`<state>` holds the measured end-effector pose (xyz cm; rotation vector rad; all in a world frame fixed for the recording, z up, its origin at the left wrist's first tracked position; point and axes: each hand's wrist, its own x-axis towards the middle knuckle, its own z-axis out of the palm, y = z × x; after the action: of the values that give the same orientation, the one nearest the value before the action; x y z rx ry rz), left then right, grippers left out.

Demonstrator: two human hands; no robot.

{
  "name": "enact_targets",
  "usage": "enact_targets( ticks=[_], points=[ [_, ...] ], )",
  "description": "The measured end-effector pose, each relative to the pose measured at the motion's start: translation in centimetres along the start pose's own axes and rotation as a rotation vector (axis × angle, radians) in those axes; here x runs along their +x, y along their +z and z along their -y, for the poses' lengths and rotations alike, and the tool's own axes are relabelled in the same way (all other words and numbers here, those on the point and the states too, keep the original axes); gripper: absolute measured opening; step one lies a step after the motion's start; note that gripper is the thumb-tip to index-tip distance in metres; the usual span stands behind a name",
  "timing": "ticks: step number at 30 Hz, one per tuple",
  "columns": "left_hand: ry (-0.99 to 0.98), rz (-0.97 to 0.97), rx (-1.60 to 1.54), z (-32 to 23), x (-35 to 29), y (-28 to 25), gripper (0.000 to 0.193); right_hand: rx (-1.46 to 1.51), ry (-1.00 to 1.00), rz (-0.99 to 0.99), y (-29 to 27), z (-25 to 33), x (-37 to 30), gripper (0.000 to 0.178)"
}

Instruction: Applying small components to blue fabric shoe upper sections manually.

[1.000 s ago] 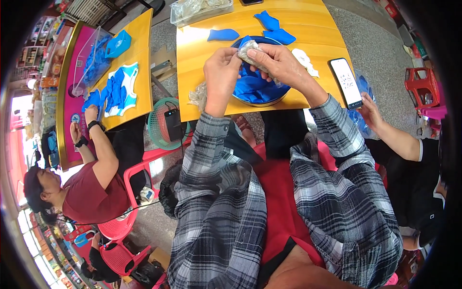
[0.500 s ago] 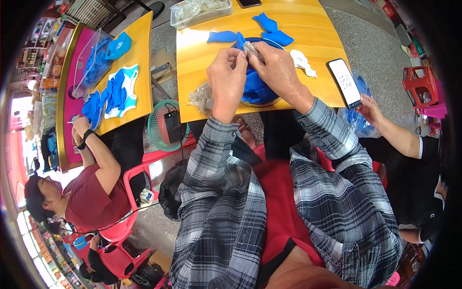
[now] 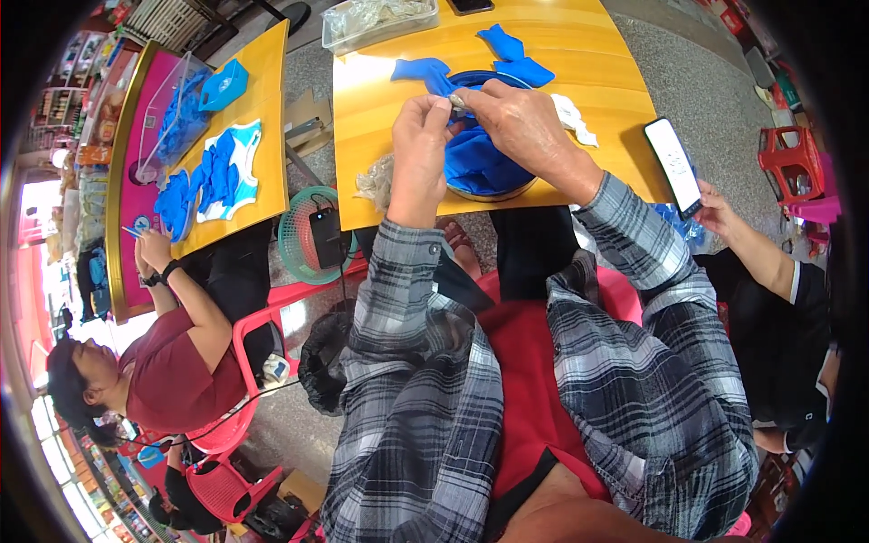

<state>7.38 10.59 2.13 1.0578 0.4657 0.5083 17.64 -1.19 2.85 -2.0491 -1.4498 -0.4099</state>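
Both hands meet above a round dark-rimmed tub (image 3: 525,81) filled with blue cloth (image 3: 486,163). Thumb and fingers of my left hand (image 3: 420,145) pinch a small crumpled greyish wad (image 3: 459,101). From the other side, my right hand (image 3: 518,122) grips the same wad, its fingers curled and partly hiding it. Stuffed-looking blue cloth shapes (image 3: 420,70) lie just beyond the tub, with another blue shape (image 3: 525,71) to the right. A crumpled beige-grey wad (image 3: 376,181) rests left of my left wrist, and a white scrap (image 3: 572,120) lies right of the tub.
At the table's far edge stand a clear plastic box (image 3: 378,25) of pale material and a dark phone (image 3: 471,5). A co-worker's hand on the right holds a lit phone (image 3: 672,167). On the left, another person sits at a table (image 3: 258,100) with blue cloth.
The greyish wad shows less between my fingers, and my right hand has turned over it. The co-worker's phone on the right has moved right. The left person's hands have shifted slightly.
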Motion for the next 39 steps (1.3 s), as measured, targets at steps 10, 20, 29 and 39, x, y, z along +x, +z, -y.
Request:
enact_targets(
  ticks=[10, 20, 29, 39],
  points=[
    [0.405, -0.114, 0.478, 2.4, 0.7, -0.8, 0.012, -0.153, -0.075, 0.158, -0.5, 0.2, 1.1, 0.013],
    [0.002, 0.103, -0.119, -0.4, 0.6, -1.1, 0.015, 0.030, -0.119, 0.017, -0.3, -0.1, 1.3, 0.019],
    [0.395, -0.026, 0.485, 1.0, 0.1, -0.7, 0.011, 0.228, 0.021, 0.106, 0.3, -0.8, 1.7, 0.016],
    [0.854, 0.023, 0.862, 0.4, 0.2, 0.2, 0.008, 0.553, 0.401, 0.249, -1.0, 0.6, 3.2, 0.021]
  ],
)
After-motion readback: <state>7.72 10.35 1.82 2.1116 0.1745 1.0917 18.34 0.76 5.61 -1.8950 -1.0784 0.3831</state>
